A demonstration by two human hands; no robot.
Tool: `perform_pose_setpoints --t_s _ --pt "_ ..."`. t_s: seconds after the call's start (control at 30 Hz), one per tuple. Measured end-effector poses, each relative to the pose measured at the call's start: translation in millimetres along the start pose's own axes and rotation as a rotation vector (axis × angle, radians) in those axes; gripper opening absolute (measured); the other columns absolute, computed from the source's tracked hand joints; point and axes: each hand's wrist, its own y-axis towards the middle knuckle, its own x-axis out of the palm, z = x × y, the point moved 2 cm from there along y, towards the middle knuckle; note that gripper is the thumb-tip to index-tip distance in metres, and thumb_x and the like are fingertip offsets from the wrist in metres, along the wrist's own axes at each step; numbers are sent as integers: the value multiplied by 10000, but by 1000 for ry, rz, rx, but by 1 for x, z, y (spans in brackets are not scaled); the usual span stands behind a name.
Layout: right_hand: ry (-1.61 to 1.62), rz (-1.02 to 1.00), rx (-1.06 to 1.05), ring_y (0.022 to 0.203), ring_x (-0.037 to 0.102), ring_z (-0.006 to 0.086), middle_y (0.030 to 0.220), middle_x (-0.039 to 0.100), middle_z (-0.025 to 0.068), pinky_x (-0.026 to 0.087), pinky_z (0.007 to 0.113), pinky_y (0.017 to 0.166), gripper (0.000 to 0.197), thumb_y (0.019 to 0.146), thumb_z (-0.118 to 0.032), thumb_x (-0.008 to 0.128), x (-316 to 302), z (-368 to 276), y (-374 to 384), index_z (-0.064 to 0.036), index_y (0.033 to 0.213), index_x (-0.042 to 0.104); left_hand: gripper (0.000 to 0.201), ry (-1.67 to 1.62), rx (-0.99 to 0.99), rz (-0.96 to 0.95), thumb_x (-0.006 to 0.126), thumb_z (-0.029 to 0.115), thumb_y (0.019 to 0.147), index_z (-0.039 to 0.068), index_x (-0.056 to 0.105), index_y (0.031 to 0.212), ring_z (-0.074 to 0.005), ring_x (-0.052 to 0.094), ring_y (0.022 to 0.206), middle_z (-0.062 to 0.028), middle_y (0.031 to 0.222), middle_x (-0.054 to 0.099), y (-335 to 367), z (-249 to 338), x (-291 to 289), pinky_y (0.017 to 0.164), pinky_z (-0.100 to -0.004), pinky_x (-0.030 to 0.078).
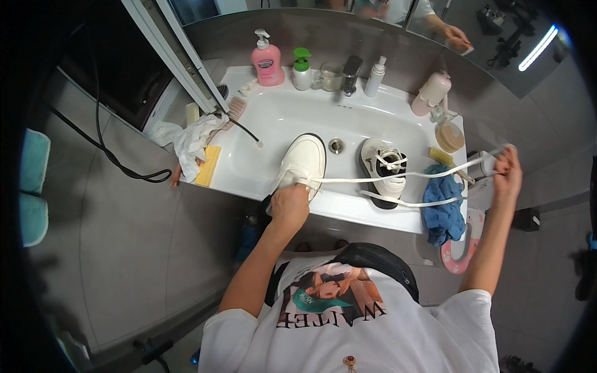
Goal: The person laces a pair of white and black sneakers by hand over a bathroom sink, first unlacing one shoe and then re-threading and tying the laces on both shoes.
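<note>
A white sneaker (306,156) rests over the left part of the sink, toe pointing away from me. My left hand (290,207) is closed at its lacing area, with the fingertips partly hidden. From there a long white shoelace (354,180) stretches to the right. Out past the sink's right edge, my right hand (509,173) pinches this lace and holds it taut. A second lace strand droops across the front rim. The other white sneaker (385,173), with dark trim and its laces bunched on top, lies in the basin between my hands.
Along the back rim stand a pink pump bottle (270,65), a green-topped bottle (302,73), a clear cup (331,76), the faucet (352,74) and a white bottle (375,78). A blue cloth (443,211) and yellow brush (440,156) lie right; a yellow cloth (209,166) lies left.
</note>
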Motion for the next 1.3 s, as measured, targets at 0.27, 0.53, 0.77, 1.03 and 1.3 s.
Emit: perform_pose_setpoints --t_s 0.27,0.53,0.77,1.03,1.3 --pt "-934 -771 376 570 463 82 724 562 1 358 243 478 300 785 -213 708 160 238 -150 -69 1019 585 212 -24 -6 28 580 195 841 -7 640 820 -396 613 708 -218 743 625 2 1 4 670 -466 476" --pt "-1157 -955 289 529 486 153 544 529 59 404 298 525 283 827 -223 642 176 253 -166 21 686 608 202 -5 -85 51 550 186 860 -4 611 894 -389 608 746 -178 827 628 0 1 10 692 -479 465" --pt "-366 -465 361 405 414 61 643 520 -10 315 206 350 94 824 -152 611 181 134 -123 -60 823 588 158 -58 -173 -8 563 180 864 25 572 897 -414 607 767 -214 746 625 16 -4 9 677 -506 447" --pt "-123 -408 -95 472 257 42 651 449 -20 231 193 398 167 895 -162 581 159 -19 -94 -35 792 552 198 -34 -121 -8 588 182 845 5 589 934 -417 611 791 -241 784 626 30 -15 10 704 -493 470" --pt "-76 -487 16 476 228 38 582 381 -56 188 203 419 214 892 -189 590 214 -10 -113 -21 762 565 256 -35 -126 -91 602 179 809 -26 594 964 -426 613 826 -270 840 626 45 -13 9 752 -473 483"
